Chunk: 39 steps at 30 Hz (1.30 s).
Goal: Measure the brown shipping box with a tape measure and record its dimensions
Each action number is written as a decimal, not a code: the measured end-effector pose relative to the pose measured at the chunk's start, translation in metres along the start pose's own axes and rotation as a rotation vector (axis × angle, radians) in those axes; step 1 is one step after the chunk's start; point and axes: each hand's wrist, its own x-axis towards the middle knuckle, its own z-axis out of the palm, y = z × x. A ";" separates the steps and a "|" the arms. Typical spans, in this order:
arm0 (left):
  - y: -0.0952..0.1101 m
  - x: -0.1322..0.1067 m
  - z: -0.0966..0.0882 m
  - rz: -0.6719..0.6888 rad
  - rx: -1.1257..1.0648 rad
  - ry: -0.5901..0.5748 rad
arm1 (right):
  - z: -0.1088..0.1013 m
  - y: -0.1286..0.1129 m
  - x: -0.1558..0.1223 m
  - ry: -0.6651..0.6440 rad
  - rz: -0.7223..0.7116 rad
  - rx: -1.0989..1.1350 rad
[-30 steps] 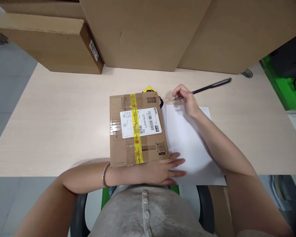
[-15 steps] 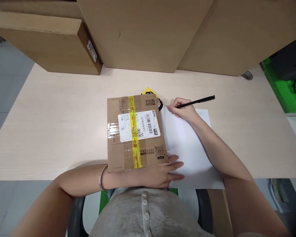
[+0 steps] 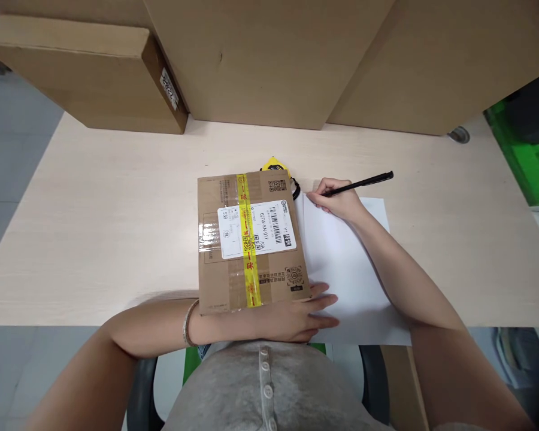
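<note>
My right hand (image 3: pixel 335 197) is closed round a black pen (image 3: pixel 363 182), near the top left corner of a white sheet of paper (image 3: pixel 348 257). The pen's writing tip is hidden behind my fingers. My left hand (image 3: pixel 303 317) lies flat on the paper's lower left part, fingers spread. Just above my left forearm sits a brown cardboard parcel (image 3: pixel 215 275) with a white shipping label (image 3: pixel 273 221) and a yellow tape strip (image 3: pixel 253 281). It overlaps the paper's left side. Behind the parcel, a yellow tape measure (image 3: pixel 273 163) with a black strap is partly covered.
Large cardboard boxes (image 3: pixel 265 66) line the back of the pale wooden desk (image 3: pixel 94 227). A flatter box (image 3: pixel 90 78) stands at the back left. A metal grommet (image 3: pixel 459 134) and a green surface (image 3: pixel 503 134) are at the right. The desk's front edge runs close to my body.
The whole view has shifted slightly. My right hand and the pen hold nearly the same place on the paper, and my left hand and the parcel stay where they were.
</note>
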 end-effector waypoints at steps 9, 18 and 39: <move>0.001 0.001 -0.005 0.003 -0.009 0.000 | 0.001 -0.001 -0.001 0.014 0.001 0.005; 0.003 0.005 -0.010 -0.014 0.000 -0.045 | 0.000 0.002 0.001 0.016 0.011 0.011; -0.002 -0.001 0.006 0.046 0.086 0.042 | 0.001 -0.001 0.001 0.020 -0.014 0.015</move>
